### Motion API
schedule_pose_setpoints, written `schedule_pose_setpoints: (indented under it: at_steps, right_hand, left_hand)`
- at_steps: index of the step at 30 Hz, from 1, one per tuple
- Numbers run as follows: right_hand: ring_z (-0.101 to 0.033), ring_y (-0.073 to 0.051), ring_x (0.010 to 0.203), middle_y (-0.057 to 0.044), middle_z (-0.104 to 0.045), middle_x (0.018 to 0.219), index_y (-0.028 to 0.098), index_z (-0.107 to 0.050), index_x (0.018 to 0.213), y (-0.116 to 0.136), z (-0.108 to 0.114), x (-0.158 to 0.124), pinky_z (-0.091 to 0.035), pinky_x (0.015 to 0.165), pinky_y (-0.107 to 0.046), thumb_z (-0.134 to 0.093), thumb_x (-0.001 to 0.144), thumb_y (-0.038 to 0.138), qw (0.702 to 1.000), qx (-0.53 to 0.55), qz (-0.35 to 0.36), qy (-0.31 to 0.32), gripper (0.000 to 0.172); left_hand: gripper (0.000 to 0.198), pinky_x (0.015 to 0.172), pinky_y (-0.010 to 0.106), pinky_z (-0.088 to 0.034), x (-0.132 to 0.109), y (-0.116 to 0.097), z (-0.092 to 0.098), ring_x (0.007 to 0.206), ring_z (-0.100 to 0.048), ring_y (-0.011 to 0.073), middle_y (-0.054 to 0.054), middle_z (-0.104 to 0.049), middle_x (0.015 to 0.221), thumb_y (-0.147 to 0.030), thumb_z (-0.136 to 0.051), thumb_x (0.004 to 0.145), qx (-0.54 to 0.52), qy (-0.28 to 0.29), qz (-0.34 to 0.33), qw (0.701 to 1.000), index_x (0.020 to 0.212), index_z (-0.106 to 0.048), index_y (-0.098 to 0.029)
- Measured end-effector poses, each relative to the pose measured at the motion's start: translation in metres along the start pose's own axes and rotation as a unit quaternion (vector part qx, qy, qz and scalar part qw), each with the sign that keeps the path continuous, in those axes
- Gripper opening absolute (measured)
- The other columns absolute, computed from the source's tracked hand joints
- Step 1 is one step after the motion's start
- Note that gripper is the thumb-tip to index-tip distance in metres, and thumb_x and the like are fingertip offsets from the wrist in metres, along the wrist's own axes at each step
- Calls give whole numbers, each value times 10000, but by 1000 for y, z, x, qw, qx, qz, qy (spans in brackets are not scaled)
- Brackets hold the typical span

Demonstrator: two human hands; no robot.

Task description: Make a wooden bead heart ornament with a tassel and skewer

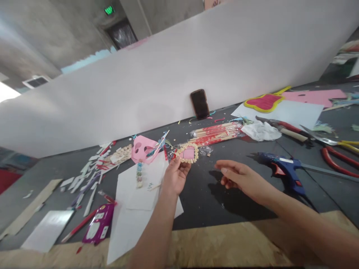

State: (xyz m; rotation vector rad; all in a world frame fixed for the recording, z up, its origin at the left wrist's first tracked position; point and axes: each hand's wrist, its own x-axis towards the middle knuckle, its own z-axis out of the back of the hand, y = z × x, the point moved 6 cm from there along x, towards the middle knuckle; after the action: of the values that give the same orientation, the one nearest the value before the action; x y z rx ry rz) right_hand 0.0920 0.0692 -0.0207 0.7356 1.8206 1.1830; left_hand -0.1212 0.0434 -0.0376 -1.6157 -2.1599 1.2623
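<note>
Our left hand [176,176] holds a pink panel [189,152]; its pale, knobbly border [196,154] looks nearly complete, but we cannot tell what remains.
That grip closes on the lower edge, the panel toward one o'clock; our right hand [243,179], loosely parted and visibly bare, hovers at three o'clock.

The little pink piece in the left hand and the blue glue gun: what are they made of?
Pink piece: its matte middle looks like paper or foam; the pale, knobbly border suggests wood bits, though too small to tell.
Glue gun: probably hard plastic, from its smooth, moulded-looking body.
</note>
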Motion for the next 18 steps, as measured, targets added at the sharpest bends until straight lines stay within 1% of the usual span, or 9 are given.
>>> schedule_pose_setpoints:
  at_steps: [1,2,3,5,8,10,12,16,18]
  right_hand:
    - [-604,-108,623,-85,-636,1139,228,-608,1086,0,-8,2,-519,559,-263,-725,712,413,1000,23,-13,16,433]
    - [-606,-101,615,-91,-620,1184,230,-600,1097,1,-15,5,-522,554,-258,-735,709,388,998,43,-22,29,440]
    - [-606,-97,610,-93,-623,1185,226,-592,1106,2,-22,8,-524,551,-250,-741,707,364,997,60,-31,39,448]
    - [-597,-89,593,-86,-665,1086,208,-596,1081,3,-33,14,-520,540,-234,-746,706,333,996,72,-37,48,422]
    - [-572,-72,574,-50,-690,877,180,-631,936,0,-43,21,-497,528,-202,-736,715,332,995,71,-34,54,289]
    - [-549,-58,555,-21,-663,752,164,-631,814,-2,-45,24,-470,518,-180,-728,720,353,996,64,-30,54,232]
    - [-517,-44,520,10,-614,659,156,-605,723,-4,-43,24,-432,490,-165,-725,715,376,997,53,-24,48,250]
    - [-455,-41,479,37,-550,594,153,-582,698,-2,-35,16,-351,439,-167,-732,691,396,999,28,-5,29,285]
    - [-393,-35,452,55,-502,559,156,-576,710,1,-29,9,-291,416,-171,-723,692,405,999,22,10,22,290]
  left_hand:
    - [92,672,247,-575,-1,2,-1,609,-635,90,6,-666,695,-157,-691,757,0,4,6,1000,785,-608,-131]
    - [92,675,246,-575,-3,4,-3,612,-638,91,6,-666,697,-155,-692,756,-1,9,12,1000,786,-608,-132]
    - [90,677,244,-574,-4,5,-4,618,-641,93,8,-670,703,-152,-691,757,0,13,17,1000,790,-609,-133]
    - [78,678,241,-574,-8,7,-7,630,-648,95,13,-678,717,-145,-681,765,1,21,25,999,796,-610,-136]
    - [61,669,244,-576,-12,9,-11,638,-655,103,20,-681,719,-147,-670,777,8,30,36,999,798,-614,-135]
    - [67,663,246,-576,-13,10,-13,638,-657,107,22,-679,717,-150,-675,775,12,36,43,998,800,-616,-133]
    - [76,660,250,-577,-15,12,-14,633,-655,107,19,-675,709,-149,-682,769,14,41,47,998,796,-613,-133]
    - [101,674,261,-578,-16,14,-14,617,-647,105,6,-658,669,-153,-696,755,21,43,49,998,771,-597,-137]
    - [122,682,264,-575,-15,14,-13,623,-648,106,6,-659,674,-160,-709,743,27,44,45,998,771,-592,-140]
